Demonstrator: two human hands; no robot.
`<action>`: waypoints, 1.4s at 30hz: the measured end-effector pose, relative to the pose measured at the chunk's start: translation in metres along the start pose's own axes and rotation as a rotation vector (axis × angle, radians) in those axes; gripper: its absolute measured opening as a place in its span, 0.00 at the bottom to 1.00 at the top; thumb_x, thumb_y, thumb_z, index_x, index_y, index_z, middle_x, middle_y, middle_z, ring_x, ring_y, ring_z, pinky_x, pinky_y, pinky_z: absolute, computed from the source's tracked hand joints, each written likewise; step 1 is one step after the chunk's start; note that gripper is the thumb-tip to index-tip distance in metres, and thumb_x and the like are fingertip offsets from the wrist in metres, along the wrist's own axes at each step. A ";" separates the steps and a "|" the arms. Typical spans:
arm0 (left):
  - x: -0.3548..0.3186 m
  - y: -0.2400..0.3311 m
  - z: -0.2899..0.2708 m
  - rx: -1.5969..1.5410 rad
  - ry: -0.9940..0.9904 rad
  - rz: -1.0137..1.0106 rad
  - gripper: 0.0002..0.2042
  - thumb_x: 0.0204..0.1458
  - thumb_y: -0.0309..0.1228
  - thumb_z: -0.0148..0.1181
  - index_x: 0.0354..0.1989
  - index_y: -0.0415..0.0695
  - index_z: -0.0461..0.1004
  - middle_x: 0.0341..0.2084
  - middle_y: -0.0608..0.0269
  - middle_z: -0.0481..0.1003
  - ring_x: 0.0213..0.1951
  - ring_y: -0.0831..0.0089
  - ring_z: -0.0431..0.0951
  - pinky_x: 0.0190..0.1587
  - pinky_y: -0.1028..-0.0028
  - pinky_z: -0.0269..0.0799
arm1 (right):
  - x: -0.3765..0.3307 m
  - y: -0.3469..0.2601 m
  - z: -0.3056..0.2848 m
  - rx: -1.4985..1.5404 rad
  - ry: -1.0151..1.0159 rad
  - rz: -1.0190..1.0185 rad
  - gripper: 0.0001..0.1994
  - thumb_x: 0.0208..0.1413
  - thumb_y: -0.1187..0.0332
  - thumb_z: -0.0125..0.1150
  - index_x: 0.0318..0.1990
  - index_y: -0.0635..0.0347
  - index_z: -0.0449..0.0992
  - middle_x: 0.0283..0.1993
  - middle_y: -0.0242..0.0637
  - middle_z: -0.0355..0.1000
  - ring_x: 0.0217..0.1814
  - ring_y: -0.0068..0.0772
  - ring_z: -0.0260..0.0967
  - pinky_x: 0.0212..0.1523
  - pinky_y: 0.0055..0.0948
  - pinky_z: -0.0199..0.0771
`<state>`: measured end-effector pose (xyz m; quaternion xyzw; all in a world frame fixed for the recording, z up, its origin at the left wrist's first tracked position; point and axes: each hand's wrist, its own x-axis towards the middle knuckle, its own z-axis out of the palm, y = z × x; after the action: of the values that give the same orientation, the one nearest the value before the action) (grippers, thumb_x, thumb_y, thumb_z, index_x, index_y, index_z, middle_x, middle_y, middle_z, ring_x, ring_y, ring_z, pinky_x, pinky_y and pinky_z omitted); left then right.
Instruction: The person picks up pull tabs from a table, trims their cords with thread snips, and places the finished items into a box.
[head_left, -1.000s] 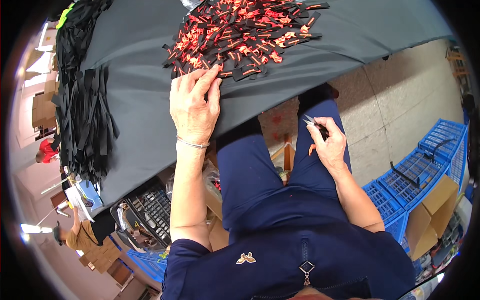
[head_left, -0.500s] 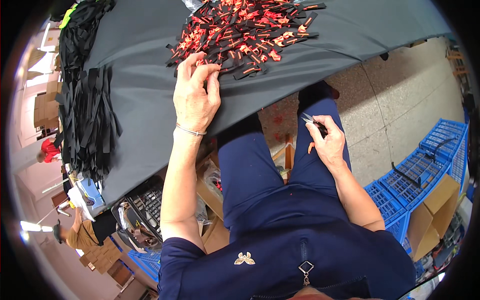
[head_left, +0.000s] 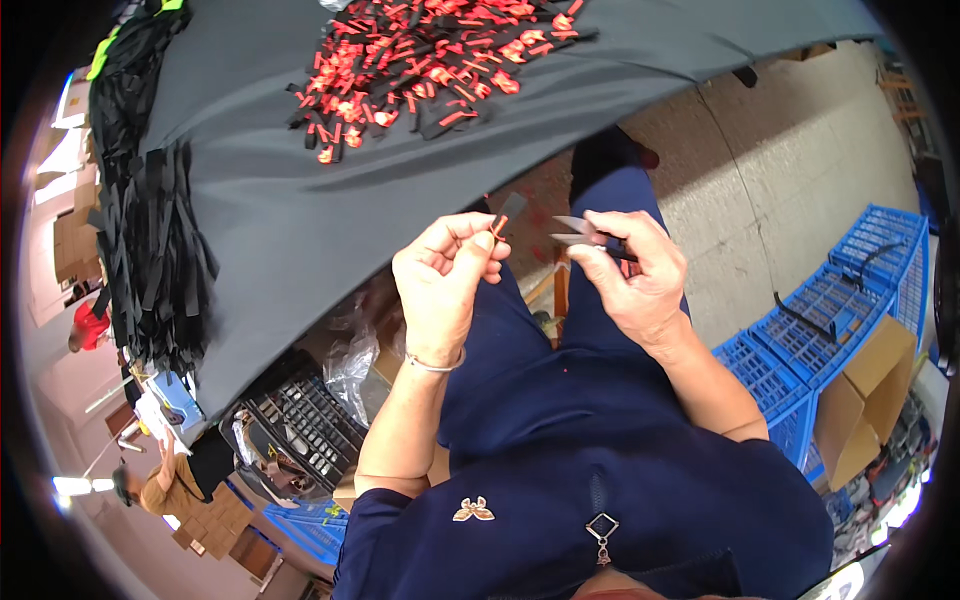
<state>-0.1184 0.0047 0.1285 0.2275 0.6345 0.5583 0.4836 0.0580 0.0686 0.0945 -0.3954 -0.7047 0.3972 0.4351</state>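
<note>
While my left hand (head_left: 445, 275) pinches a black strip with a red tag (head_left: 505, 212) at frame centre, my right hand (head_left: 630, 275) fingers grip small thread snips (head_left: 572, 232) just beside it.

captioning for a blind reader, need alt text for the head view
A seated person's left hand pinches a small black tab with a red end, while the right hand holds small snips beside it. More tabs are heaped on a dark cloth-covered table.

Open air is lying between the two hands above the lap. Far of them, the grey cloth-covered table (head_left: 330, 220) edge is blocking the way, with a red-and-black tag pile (head_left: 420, 60) sitting farther back. Blue crates (head_left: 830, 320) are crowding the right; black strips (head_left: 150, 240) are hanging left.
</note>
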 end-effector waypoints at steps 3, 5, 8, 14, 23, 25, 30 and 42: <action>-0.010 -0.007 0.006 0.028 -0.030 -0.024 0.06 0.53 0.22 0.56 0.37 0.34 0.75 0.28 0.61 0.77 0.27 0.80 0.77 0.28 0.84 0.72 | 0.006 -0.007 -0.002 -0.154 -0.037 -0.218 0.15 0.35 0.71 0.72 0.34 0.62 0.76 0.27 0.35 0.73 0.22 0.32 0.66 0.23 0.25 0.66; -0.014 -0.009 0.009 0.010 -0.074 -0.011 0.06 0.53 0.22 0.56 0.37 0.34 0.75 0.28 0.61 0.77 0.28 0.81 0.77 0.28 0.84 0.72 | 0.004 -0.003 -0.002 -0.181 -0.021 -0.257 0.15 0.35 0.69 0.72 0.33 0.61 0.75 0.27 0.35 0.72 0.22 0.33 0.65 0.22 0.26 0.65; -0.016 -0.009 0.009 0.017 -0.083 -0.042 0.06 0.52 0.22 0.55 0.36 0.34 0.75 0.26 0.61 0.77 0.25 0.82 0.76 0.27 0.85 0.71 | 0.002 -0.005 -0.004 -0.264 -0.040 -0.256 0.14 0.36 0.68 0.71 0.31 0.60 0.75 0.24 0.33 0.70 0.21 0.33 0.63 0.21 0.26 0.64; -0.014 -0.018 0.009 -0.005 -0.105 -0.105 0.06 0.51 0.21 0.54 0.35 0.34 0.75 0.24 0.61 0.77 0.23 0.83 0.74 0.26 0.85 0.69 | -0.004 0.000 -0.009 -0.190 -0.091 -0.140 0.11 0.38 0.69 0.70 0.29 0.58 0.73 0.24 0.32 0.70 0.21 0.33 0.63 0.21 0.27 0.64; -0.016 -0.024 0.014 0.001 -0.104 -0.119 0.06 0.51 0.21 0.54 0.35 0.34 0.75 0.24 0.61 0.77 0.23 0.83 0.75 0.26 0.85 0.69 | -0.007 -0.001 -0.013 -0.227 -0.124 -0.097 0.11 0.37 0.70 0.70 0.28 0.58 0.74 0.23 0.32 0.70 0.21 0.33 0.64 0.22 0.27 0.64; -0.016 -0.025 0.014 -0.023 -0.109 -0.135 0.06 0.52 0.21 0.54 0.35 0.34 0.75 0.24 0.60 0.77 0.23 0.83 0.74 0.26 0.84 0.70 | -0.006 -0.002 -0.012 -0.184 -0.107 -0.088 0.10 0.38 0.70 0.70 0.28 0.58 0.73 0.23 0.31 0.70 0.21 0.32 0.63 0.21 0.27 0.64; -0.018 -0.026 0.022 -0.030 -0.090 -0.194 0.07 0.50 0.23 0.54 0.35 0.34 0.75 0.23 0.59 0.77 0.21 0.80 0.72 0.26 0.83 0.68 | -0.008 0.005 -0.012 -0.321 -0.131 -0.143 0.10 0.38 0.69 0.69 0.29 0.58 0.74 0.22 0.32 0.69 0.21 0.33 0.63 0.21 0.27 0.64; -0.018 -0.035 0.018 -0.099 -0.119 -0.191 0.08 0.52 0.24 0.58 0.38 0.34 0.76 0.26 0.59 0.78 0.24 0.81 0.74 0.28 0.82 0.72 | -0.008 -0.005 -0.014 -0.480 -0.133 -0.246 0.11 0.37 0.68 0.67 0.31 0.58 0.75 0.24 0.29 0.68 0.23 0.29 0.64 0.23 0.25 0.66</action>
<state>-0.0863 -0.0111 0.1046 0.1745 0.5950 0.5258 0.5823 0.0725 0.0625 0.1004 -0.3718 -0.8483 0.1879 0.3268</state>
